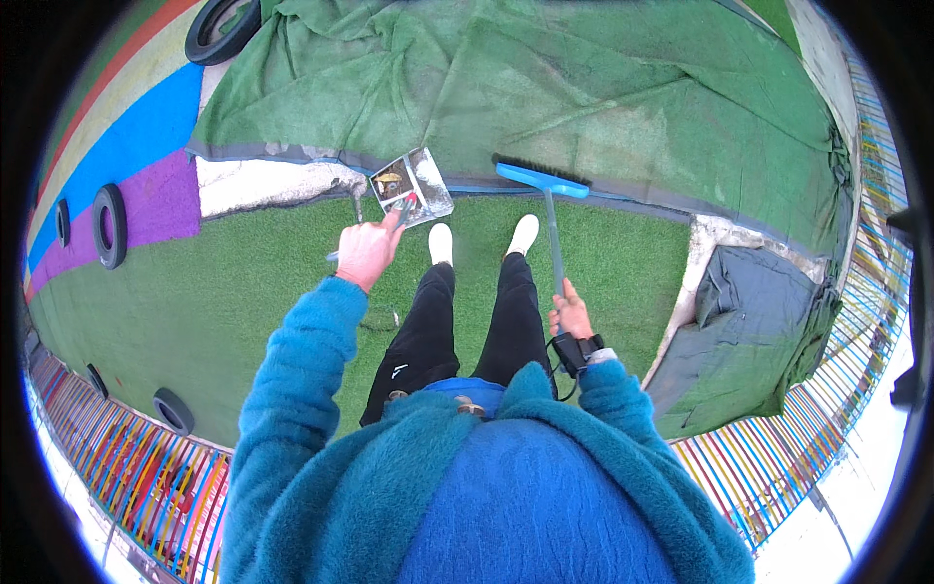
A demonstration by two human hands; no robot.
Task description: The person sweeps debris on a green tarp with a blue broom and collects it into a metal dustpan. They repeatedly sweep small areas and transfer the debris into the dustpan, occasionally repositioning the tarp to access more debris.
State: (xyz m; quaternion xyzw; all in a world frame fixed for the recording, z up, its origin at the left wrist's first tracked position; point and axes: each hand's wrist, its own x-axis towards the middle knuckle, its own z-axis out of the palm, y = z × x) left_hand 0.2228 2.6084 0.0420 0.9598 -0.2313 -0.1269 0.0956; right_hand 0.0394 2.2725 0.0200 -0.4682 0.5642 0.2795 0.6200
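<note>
My left hand is closed around the grey handle of a dustpan. The pan is a shiny metal box, tilted near my left shoe, with a yellowish dry leaf and dark debris inside. A red piece shows where the handle meets it. In my right hand is the grey handle of a broom. Its blue head with dark bristles lies ahead of my right shoe, over the edge of a loose green turf sheet. The bristles point away from me.
I stand on green artificial turf. Bare pale ground shows at the sheet's torn edge. Several tyres stand or lie on the left, some by striped colored turf. A folded-back turf flap lies right. Colorful railings curve behind.
</note>
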